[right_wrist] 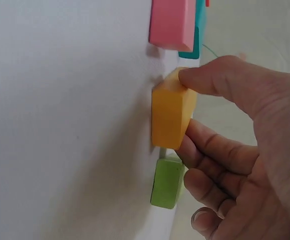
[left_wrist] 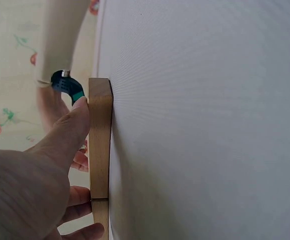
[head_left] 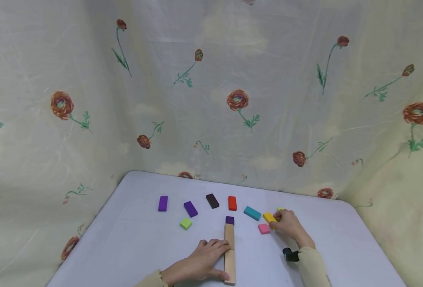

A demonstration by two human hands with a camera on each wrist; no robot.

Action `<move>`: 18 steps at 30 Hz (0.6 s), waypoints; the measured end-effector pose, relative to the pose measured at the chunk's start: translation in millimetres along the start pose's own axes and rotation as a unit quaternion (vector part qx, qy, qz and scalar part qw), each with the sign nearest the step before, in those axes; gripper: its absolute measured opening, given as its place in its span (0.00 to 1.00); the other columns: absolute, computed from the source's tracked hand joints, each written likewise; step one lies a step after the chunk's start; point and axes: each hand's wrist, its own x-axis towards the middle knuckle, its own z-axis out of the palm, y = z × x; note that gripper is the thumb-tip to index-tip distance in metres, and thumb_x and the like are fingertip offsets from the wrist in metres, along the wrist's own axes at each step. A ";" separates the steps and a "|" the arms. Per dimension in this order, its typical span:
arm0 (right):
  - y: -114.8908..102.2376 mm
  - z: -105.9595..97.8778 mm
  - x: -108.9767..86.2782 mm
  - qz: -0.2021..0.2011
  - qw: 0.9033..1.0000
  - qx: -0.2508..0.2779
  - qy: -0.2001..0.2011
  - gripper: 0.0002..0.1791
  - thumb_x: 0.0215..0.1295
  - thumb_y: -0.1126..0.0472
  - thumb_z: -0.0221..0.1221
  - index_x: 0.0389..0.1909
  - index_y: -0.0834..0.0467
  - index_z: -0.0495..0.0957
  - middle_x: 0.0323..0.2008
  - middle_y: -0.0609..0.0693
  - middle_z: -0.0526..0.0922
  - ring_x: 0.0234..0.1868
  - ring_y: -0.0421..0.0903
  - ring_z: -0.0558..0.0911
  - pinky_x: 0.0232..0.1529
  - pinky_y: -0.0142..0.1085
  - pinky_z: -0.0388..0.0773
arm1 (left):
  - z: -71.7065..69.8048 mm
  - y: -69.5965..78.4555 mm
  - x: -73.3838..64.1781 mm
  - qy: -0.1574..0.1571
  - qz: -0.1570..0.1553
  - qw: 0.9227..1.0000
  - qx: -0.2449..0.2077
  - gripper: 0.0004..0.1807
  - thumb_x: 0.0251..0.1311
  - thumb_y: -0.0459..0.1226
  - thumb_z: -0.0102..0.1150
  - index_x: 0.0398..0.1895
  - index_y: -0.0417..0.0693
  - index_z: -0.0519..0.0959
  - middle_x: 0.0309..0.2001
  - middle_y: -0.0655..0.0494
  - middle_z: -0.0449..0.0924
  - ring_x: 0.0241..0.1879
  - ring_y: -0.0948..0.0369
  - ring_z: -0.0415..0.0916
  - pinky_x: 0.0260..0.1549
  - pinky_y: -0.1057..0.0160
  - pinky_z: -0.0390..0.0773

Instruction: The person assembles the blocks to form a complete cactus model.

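Observation:
My left hand [head_left: 208, 259] rests on a row of two plain wooden blocks [head_left: 230, 261] laid end to end. In the left wrist view its thumb lies extended against one wooden block [left_wrist: 100, 140], with other fingertips near the joint. A dark purple block [head_left: 230, 220] sits at the row's far end. My right hand [head_left: 290, 227] pinches a yellow block [head_left: 269, 217] between thumb and fingers. From the right wrist view, the yellow block [right_wrist: 168, 117] stands between a pink block [right_wrist: 172, 25] and a green block [right_wrist: 167, 182]; whether it touches the table cannot be told.
A teal block [head_left: 252, 213], a red block [head_left: 232, 203] and a black block [head_left: 212, 201] lie beyond the row. Left of them are two purple blocks [head_left: 163, 203] and a lime green block [head_left: 186, 223]. Flowered cloth [head_left: 211, 99] hangs around the white table [head_left: 125, 239].

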 end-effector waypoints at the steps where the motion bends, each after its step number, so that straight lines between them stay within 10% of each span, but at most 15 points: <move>1: -0.4 1.5 0.9 0.002 1.000 0.000 0.000 0.20 0.55 0.56 0.68 0.43 0.65 0.77 0.40 0.56 0.76 0.42 0.51 0.72 0.44 0.42 0.77 | -0.3 -0.4 -0.1 0.000 0.000 1.000 -0.001 0.48 0.47 0.70 0.55 0.71 0.62 0.62 0.71 0.66 0.61 0.68 0.60 0.60 0.60 0.42 0.65; 18: -1.3 6.6 3.6 0.013 0.999 0.029 -0.005 0.18 0.55 0.59 0.67 0.43 0.65 0.76 0.37 0.55 0.79 0.37 0.48 0.75 0.43 0.39 0.79 | -0.7 -0.9 -0.4 0.001 0.004 1.000 -0.005 0.47 0.47 0.70 0.55 0.70 0.62 0.62 0.71 0.65 0.61 0.68 0.60 0.60 0.59 0.43 0.65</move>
